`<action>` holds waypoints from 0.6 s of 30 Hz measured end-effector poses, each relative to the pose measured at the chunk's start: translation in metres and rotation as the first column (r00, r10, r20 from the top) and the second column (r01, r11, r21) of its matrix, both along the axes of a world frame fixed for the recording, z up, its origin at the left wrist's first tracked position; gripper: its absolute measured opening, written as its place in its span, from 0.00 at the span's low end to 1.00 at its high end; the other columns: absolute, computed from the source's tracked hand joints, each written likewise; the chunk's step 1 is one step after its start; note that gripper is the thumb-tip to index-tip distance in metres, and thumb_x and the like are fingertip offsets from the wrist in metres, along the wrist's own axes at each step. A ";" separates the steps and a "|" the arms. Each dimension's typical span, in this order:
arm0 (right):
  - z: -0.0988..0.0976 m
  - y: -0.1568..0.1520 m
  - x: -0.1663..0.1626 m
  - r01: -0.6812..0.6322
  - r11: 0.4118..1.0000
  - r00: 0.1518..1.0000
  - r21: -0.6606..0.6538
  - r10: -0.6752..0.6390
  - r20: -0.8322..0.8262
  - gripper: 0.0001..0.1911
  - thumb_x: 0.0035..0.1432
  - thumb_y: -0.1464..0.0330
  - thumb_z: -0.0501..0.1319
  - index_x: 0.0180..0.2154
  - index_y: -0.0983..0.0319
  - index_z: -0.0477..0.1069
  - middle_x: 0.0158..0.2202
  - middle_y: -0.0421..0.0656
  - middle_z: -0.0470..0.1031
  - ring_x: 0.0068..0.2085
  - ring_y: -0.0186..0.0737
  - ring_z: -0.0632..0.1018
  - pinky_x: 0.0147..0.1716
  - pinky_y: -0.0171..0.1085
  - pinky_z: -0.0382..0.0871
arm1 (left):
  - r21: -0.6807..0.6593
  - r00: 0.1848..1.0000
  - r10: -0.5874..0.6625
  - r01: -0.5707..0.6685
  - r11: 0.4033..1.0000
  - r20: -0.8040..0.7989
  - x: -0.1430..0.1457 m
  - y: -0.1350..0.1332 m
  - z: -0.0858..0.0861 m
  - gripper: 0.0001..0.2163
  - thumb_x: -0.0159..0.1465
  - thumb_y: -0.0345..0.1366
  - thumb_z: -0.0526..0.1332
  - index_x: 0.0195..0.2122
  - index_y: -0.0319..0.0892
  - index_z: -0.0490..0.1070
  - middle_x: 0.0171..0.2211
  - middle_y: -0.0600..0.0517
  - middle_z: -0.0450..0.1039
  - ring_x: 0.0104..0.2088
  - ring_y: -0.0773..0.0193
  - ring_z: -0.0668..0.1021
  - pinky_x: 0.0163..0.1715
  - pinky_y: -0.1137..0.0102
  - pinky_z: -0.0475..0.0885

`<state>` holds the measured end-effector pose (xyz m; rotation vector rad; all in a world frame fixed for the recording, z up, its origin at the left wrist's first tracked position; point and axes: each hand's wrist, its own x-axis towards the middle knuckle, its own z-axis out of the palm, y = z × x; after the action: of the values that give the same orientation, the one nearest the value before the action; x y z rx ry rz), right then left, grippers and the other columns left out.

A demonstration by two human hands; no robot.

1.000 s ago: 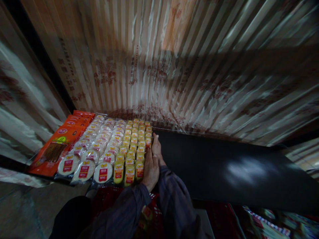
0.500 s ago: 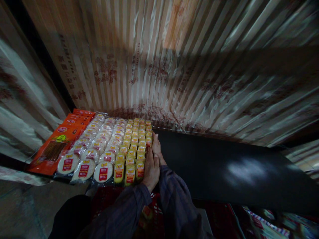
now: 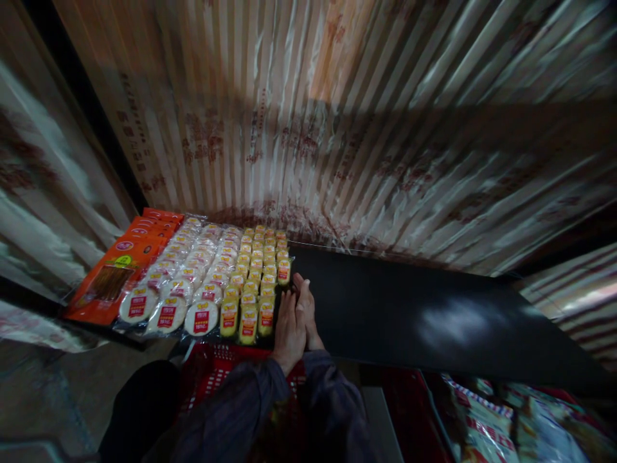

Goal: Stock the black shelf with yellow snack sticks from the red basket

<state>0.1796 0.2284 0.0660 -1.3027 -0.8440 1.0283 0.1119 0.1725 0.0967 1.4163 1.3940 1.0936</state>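
Note:
Both my hands rest side by side on a black shelf, fingers stretched out flat and pointing away from me. My left hand lies against the right edge of the rows of small yellow packets. My right hand presses alongside it, its fingertips near the rear yellow packet. Left of the yellow rows lie rows of round white packets with red labels, and beyond them flat orange packets. Neither hand grips anything.
A wall of long striped packets rises behind the shelf. A red basket sits below my arms. More packaged goods lie at the lower right. The right part of the black shelf is bare.
My hands have drawn back a little toward me along the yellow rows. The view has shifted, showing more of the red basket and the lower-right goods.

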 end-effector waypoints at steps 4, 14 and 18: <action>0.001 -0.037 -0.013 0.031 0.997 1.000 0.077 -0.031 -0.002 0.31 0.59 0.46 0.53 0.49 0.63 0.73 0.55 0.51 0.74 0.56 0.46 0.74 0.57 0.45 0.65 | 0.023 0.997 -0.079 0.079 0.997 -0.003 -0.012 -0.039 -0.004 0.22 0.68 0.39 0.44 0.58 0.41 0.66 0.59 0.45 0.68 0.60 0.59 0.69 0.62 0.63 0.61; -0.006 -0.132 -0.044 -0.021 0.997 0.931 0.068 -0.005 0.364 0.26 0.64 0.50 0.47 0.35 0.61 0.75 0.36 0.46 0.79 0.39 0.41 0.78 0.42 0.39 0.70 | 0.137 0.941 -0.290 0.314 0.939 -0.174 -0.069 -0.116 -0.039 0.24 0.70 0.40 0.37 0.52 0.38 0.70 0.50 0.41 0.74 0.55 0.57 0.72 0.59 0.59 0.65; -0.046 -0.168 -0.060 -0.056 0.989 0.885 -0.137 0.112 0.451 0.23 0.63 0.53 0.50 0.29 0.60 0.74 0.29 0.45 0.79 0.33 0.42 0.78 0.36 0.39 0.69 | -0.035 0.879 -0.421 0.425 0.905 -0.224 -0.107 -0.145 -0.076 0.20 0.70 0.41 0.43 0.47 0.41 0.73 0.50 0.44 0.74 0.54 0.59 0.72 0.58 0.62 0.66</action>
<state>0.1195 0.0608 0.0199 -1.6599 -1.2188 0.8565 0.0050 0.0274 0.0203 1.7981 1.1463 0.6738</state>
